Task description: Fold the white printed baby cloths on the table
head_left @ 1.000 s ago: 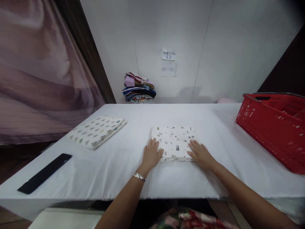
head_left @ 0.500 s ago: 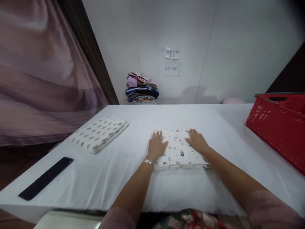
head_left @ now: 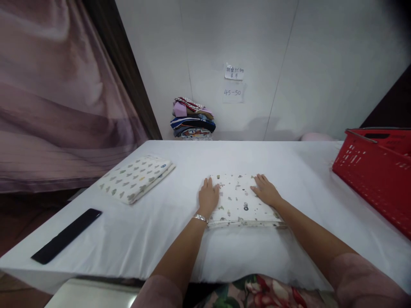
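A folded white cloth [head_left: 237, 205] with small grey and green printed figures lies flat on the white-covered table [head_left: 154, 239] in front of me. My left hand [head_left: 208, 197] rests along its left edge, fingers stretched out and pointing away from me. On the upper right part of the same cloth lies my right hand [head_left: 266, 191], palm down with the fingers spread. Neither hand grips anything. Layered folds show along the cloth's near edge. To the left, a second folded cloth [head_left: 136, 177] with a cloud-like print sits apart from my hands.
A long black flat object [head_left: 67, 236] lies near the table's left edge. The red basket [head_left: 372, 171] stands at the right. Behind the far edge is a stack of folded fabrics [head_left: 192, 119] against the wall. A pink curtain [head_left: 64, 98] hangs at the left.
My left hand has shifted slightly left to the cloth's edge, its thumb drawn closer to the fingers. The right hand stays almost in place. The camera view has moved a little.
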Demonstrator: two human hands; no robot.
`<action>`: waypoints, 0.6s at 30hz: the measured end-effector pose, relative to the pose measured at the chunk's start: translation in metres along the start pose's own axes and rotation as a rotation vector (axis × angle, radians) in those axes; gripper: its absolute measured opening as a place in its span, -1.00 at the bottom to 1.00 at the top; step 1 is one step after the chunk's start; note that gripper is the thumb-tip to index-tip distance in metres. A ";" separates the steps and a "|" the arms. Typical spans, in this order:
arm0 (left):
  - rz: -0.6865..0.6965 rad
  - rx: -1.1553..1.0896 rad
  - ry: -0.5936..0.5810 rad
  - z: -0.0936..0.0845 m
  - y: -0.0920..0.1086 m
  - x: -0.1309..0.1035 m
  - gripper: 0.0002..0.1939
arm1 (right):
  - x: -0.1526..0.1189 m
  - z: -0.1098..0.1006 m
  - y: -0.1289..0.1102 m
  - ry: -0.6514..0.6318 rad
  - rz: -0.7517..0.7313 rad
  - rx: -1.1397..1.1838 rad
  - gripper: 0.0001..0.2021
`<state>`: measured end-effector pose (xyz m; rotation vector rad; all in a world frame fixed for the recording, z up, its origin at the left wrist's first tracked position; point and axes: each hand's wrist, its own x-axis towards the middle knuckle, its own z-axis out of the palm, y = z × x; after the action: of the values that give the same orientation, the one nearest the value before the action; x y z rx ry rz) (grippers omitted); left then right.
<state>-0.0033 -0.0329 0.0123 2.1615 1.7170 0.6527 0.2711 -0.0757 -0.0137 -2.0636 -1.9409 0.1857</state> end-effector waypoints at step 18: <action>-0.195 -0.063 -0.020 -0.006 0.003 0.000 -0.54 | -0.102 -0.049 -0.020 -0.167 0.657 1.063 -0.21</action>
<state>-0.0035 -0.0340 0.0187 1.9216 1.8418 0.6218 0.2583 -0.1822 0.0281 -1.7862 -0.7695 1.2367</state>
